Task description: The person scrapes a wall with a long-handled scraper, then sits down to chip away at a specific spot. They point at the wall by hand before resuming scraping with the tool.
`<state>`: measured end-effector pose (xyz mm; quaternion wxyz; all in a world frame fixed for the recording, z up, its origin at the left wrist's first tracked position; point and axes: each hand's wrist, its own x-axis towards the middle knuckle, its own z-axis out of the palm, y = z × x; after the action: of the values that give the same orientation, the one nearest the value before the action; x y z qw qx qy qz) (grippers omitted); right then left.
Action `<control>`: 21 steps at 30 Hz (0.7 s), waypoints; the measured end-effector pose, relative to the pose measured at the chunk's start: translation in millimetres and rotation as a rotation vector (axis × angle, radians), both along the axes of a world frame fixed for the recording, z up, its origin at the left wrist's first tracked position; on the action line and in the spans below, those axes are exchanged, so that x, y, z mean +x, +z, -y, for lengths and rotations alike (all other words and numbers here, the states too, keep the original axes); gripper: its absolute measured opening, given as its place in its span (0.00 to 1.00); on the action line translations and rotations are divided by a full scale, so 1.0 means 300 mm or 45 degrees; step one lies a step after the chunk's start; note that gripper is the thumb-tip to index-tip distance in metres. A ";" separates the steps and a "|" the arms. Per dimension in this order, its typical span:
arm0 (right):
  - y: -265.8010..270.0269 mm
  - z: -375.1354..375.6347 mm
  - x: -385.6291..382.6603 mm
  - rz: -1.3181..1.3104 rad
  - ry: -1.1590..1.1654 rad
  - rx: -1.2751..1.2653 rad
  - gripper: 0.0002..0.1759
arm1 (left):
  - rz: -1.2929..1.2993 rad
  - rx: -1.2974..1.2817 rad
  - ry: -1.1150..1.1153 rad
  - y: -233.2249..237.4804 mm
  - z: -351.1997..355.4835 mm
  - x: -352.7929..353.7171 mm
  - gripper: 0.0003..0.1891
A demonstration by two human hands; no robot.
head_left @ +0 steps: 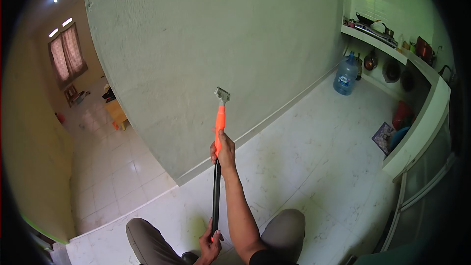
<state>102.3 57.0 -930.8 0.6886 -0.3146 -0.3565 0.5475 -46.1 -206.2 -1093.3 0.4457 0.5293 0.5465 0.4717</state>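
Observation:
A long-handled scraper (221, 116) with a metal head, an orange grip and a black shaft points up and away from me, in front of the grey-green wall (196, 44). My right hand (225, 151) is wrapped round the orange grip, below the metal head. Lower down, my left hand (210, 246) closes on the bottom end of the black shaft, between my knees. The scraper's head overlaps the lower part of the wall in this view.
A blue water jug (346, 75) stands on the tiled floor by the wall's far end. At right a kitchen counter (375, 38) carries a stove and pans, with more pans hanging below. Left of the wall corner, a doorway leads to a room with a curtained window (67, 55).

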 end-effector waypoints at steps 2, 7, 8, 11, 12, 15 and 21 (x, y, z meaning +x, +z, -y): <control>-0.002 -0.002 0.005 0.003 0.006 0.007 0.37 | -0.003 0.017 0.071 -0.007 -0.004 0.011 0.20; -0.003 -0.002 -0.006 -0.010 0.019 -0.002 0.38 | 0.018 -0.028 0.099 0.040 0.012 0.009 0.20; -0.007 -0.008 -0.007 -0.011 0.015 0.004 0.38 | 0.020 -0.021 0.095 0.043 0.010 0.010 0.20; -0.011 -0.007 -0.006 -0.008 0.008 -0.007 0.38 | 0.043 -0.030 0.026 0.040 0.009 0.003 0.12; -0.008 -0.005 -0.006 -0.006 0.007 -0.014 0.38 | 0.065 -0.047 -0.035 0.030 0.001 -0.009 0.18; -0.010 -0.007 -0.006 -0.008 0.009 -0.002 0.38 | 0.042 -0.029 0.011 0.009 0.008 -0.007 0.13; -0.013 -0.008 -0.008 -0.004 0.001 -0.011 0.38 | -0.004 -0.028 0.077 0.015 0.010 0.000 0.20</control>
<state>99.9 59.5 -934.8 0.6876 -0.3165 -0.3533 0.5497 -46.1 -209.2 -1088.9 0.4364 0.5084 0.5680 0.4781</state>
